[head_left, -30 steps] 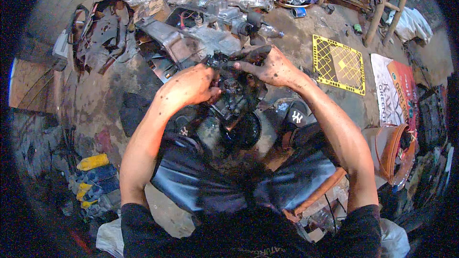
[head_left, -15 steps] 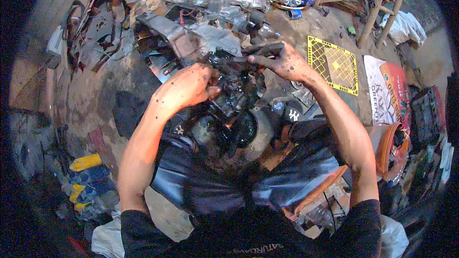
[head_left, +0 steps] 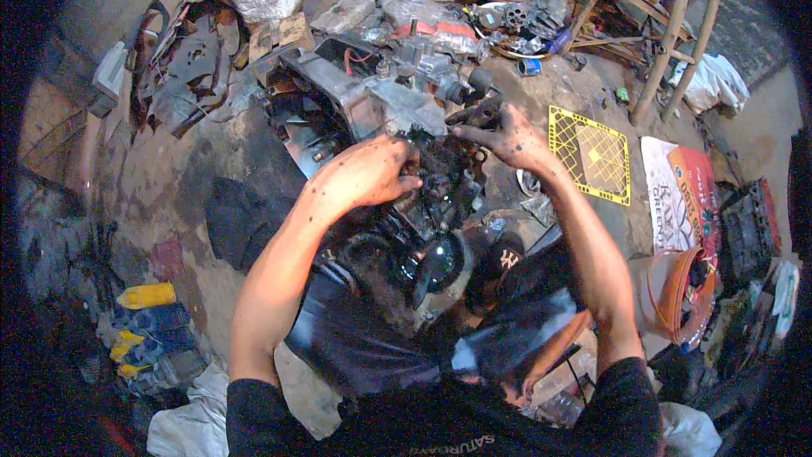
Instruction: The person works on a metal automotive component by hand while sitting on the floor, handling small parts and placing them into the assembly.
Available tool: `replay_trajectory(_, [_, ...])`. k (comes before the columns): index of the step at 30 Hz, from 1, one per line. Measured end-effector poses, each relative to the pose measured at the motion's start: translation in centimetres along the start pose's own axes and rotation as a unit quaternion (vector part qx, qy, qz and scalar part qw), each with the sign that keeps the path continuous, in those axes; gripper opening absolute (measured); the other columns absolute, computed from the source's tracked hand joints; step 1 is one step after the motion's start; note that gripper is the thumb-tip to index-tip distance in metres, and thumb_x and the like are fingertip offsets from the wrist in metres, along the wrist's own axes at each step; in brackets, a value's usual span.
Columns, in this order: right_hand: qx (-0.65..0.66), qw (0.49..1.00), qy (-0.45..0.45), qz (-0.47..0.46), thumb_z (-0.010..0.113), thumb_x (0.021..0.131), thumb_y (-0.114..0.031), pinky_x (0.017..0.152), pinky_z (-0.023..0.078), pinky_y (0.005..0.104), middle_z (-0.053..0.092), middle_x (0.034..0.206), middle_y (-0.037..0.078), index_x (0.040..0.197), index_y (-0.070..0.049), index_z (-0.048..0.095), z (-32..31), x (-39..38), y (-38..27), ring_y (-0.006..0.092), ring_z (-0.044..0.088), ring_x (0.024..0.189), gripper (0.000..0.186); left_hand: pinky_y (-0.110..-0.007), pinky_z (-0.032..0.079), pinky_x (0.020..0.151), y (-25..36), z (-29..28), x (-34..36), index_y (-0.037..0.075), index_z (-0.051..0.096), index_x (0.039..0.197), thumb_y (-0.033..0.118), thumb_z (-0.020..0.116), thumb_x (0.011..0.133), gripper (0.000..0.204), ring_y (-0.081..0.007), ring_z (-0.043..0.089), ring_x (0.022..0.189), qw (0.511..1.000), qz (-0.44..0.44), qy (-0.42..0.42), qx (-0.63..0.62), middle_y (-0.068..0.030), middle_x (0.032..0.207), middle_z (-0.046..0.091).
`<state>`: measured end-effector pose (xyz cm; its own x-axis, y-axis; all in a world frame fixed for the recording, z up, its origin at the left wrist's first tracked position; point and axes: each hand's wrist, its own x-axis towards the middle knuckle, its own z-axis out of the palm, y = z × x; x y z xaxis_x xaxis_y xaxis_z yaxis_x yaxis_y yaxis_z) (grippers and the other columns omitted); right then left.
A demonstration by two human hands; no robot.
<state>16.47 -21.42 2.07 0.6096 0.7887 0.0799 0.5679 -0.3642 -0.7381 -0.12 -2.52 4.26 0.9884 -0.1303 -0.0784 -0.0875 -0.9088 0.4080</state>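
Note:
A black, oil-coated machine part [head_left: 444, 171], perhaps an engine or gearbox piece, sits upright between my knees. My left hand [head_left: 372, 171] is closed on its left side, fingers curled behind it and thumb pointing right. A glossy, rounded dark section [head_left: 440, 261] shows at its lower end. Above its right side is my right hand [head_left: 512, 140], fingers blackened with grease and held apart from the thumb; nothing plain shows in them. Just beyond, a grey metal housing [head_left: 385, 106] lies on the ground.
Right of my right arm lie a yellow plastic grid [head_left: 589, 155] and a printed sheet [head_left: 677, 195]. A brown container [head_left: 672, 292] stands nearer me. Scrap parts and a blue can [head_left: 529, 67] lie far off, beside wooden poles [head_left: 672, 30]. A yellow bottle-like item [head_left: 145, 295] is at left.
My right hand has lifted away from the dark part and its fingers have spread. My left hand stays at the part's left side. The whole view has shifted.

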Motion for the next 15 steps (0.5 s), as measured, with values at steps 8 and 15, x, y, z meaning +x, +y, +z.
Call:
replay_trajectory(8, [0.003,0.986,0.018,-0.165,0.071,0.080,-0.023,0.076,0.051,0.0421,0.068,0.087,0.020,0.091,0.004,0.065,2.0,-0.4,-0.6,0.0313,0.066,0.083,0.030,-0.046,0.049,0.081,0.2,0.1,0.0,0.005,0.065,0.105,0.037,0.064,0.084,0.038,-0.0369,0.063,0.090,0.994,-0.104,-0.032,-0.010,-0.0217,0.091,0.066])
replay_trajectory(15, [-0.013,0.989,-0.008,-0.148,0.069,0.082,-0.023,0.072,0.051,0.0424,0.066,0.085,0.024,0.093,0.004,0.064,2.0,-1.9,0.1,0.0351,0.066,0.079,0.029,-0.044,0.049,0.084,2.3,0.5,1.0,0.005,0.064,0.108,0.032,0.064,0.085,0.035,-0.0367,0.062,0.096,0.992,-0.119,-0.026,0.045,-0.0212,0.100,0.065])
